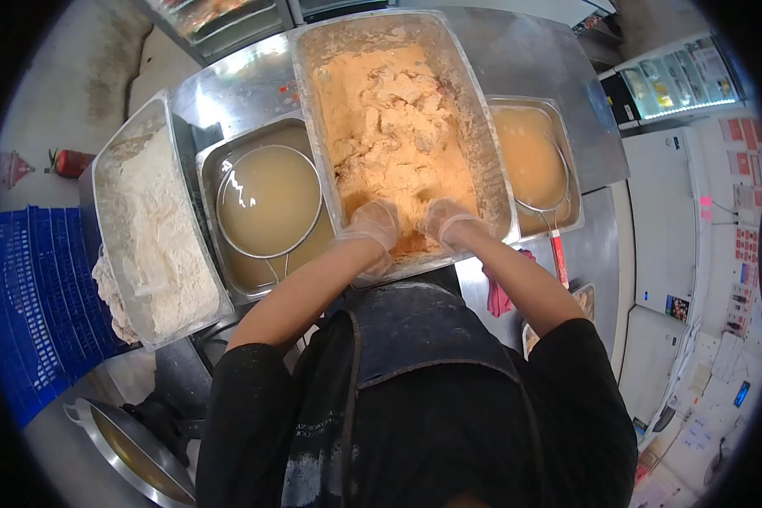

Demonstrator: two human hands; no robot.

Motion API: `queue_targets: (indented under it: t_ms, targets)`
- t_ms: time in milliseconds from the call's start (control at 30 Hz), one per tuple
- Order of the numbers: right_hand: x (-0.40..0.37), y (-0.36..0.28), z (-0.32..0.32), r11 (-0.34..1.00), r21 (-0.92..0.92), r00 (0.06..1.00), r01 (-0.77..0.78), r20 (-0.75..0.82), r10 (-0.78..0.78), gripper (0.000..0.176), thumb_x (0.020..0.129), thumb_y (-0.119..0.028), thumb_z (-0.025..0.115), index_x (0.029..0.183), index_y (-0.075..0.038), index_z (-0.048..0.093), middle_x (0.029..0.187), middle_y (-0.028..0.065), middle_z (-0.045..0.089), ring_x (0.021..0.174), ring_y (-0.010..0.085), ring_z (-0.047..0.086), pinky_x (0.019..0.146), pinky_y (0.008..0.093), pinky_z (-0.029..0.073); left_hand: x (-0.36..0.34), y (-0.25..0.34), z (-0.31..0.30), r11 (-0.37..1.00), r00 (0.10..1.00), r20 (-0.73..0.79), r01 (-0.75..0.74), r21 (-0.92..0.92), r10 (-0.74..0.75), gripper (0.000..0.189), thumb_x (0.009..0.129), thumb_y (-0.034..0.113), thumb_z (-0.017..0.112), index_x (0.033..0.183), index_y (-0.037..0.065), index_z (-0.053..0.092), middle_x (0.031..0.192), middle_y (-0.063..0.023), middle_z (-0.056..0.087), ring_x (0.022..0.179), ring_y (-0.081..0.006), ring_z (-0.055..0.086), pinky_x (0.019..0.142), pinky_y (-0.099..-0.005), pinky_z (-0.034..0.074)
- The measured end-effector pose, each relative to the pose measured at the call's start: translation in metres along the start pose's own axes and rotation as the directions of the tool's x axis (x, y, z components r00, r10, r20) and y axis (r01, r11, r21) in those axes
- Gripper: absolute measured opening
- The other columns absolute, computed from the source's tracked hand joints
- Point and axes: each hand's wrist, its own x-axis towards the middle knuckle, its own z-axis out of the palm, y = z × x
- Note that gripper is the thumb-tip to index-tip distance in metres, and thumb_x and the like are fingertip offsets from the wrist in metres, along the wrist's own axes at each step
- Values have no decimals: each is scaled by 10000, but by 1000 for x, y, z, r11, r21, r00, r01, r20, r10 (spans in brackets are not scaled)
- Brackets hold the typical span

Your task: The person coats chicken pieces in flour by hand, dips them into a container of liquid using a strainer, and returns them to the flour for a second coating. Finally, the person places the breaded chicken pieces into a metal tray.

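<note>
A deep metal tub (493, 135) stands in front of me, holding orange seasoned flour (415, 102) with lumpy coated pieces (402, 106) in it. Both my hands wear clear plastic gloves and reach into its near end. My left hand (374, 224) is pushed into the flour at the near left, its fingers buried. To its right, my right hand (446, 222) dips into the same flour, fingers also hidden. Between the hands the flour is darker and reddish. Whether either hand grips anything does not show.
Left of the tub, a pan of cloudy liquid (245, 275) holds a round wire strainer (222, 190); beyond it is a tub of white flour (165, 229). On the right, an orange-liquid pan (529, 157) has a red-handled strainer (559, 254). Blue crates (42, 305) and a wok (131, 457) are lower left.
</note>
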Motion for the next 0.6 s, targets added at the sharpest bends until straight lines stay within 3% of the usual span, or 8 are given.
queue_targets:
  t_ms: [167,267,300,367,433,500,567,600]
  targets:
    - [-45,1,-39,996,-83,994,-41,-104,32,500,933,-443,461,1075,9,620,1044,198,651,972,361,626,840,413,493,-17,-13,-54,962,991,46,-106,-253,122,362,860,281,587,1049,-26,617,1007,-252,635,974,-369,628,841,-412,496]
    - [-66,-15,-80,953,-124,959,-277,-88,268,511,921,-466,472,1080,-4,621,1017,179,666,969,359,632,836,413,498,-26,-18,-94,962,960,74,-273,26,270,478,886,348,579,1193,-16,532,1070,-247,608,1067,-346,582,889,-394,465]
    - [-71,-14,-86,960,-100,931,-260,-291,222,473,905,-429,505,1092,-9,616,1009,171,672,967,359,635,827,417,502,-25,-20,-101,957,956,74,-286,35,283,478,886,348,579,1193,-16,532,1070,-247,608,1067,-346,582,889,-394,465]
    - [-64,-16,-93,964,-67,839,-259,-510,190,442,890,-393,537,1105,-14,611,1000,164,678,964,360,638,818,421,506,-20,-25,-117,916,818,-456,-400,-14,350,410,870,336,559,1065,-19,617,1011,-242,639,998,-348,618,859,-404,492]
    - [-38,-20,-71,907,266,858,-326,-319,402,433,855,-386,579,1083,-21,627,1016,179,672,964,356,640,812,419,508,18,-35,-95,942,895,-293,-326,84,336,428,877,361,546,1076,-13,613,1038,-247,629,1022,-344,607,887,-405,477]
    - [-32,-1,-54,963,106,940,-247,-217,265,470,851,-444,570,1141,-78,635,1075,178,652,988,327,617,870,396,471,31,-39,-98,939,940,-159,-262,224,301,447,885,385,533,1087,-6,609,1066,-252,619,1047,-339,595,914,-407,461]
    - [-42,-22,-79,947,312,621,-76,-728,290,492,843,-460,564,1110,-54,645,1053,186,655,982,327,620,879,405,472,22,-35,-116,833,698,-539,-553,12,471,458,892,405,519,1077,0,624,1161,-260,588,1105,-332,568,974,-435,417]
    - [-39,-24,-79,940,332,587,-84,-746,316,492,843,-460,564,1110,-54,645,1053,186,655,982,327,620,879,405,472,29,-30,-110,937,728,-612,-342,65,309,468,896,417,515,1096,9,626,1251,-253,545,1161,-334,530,1017,-476,368]
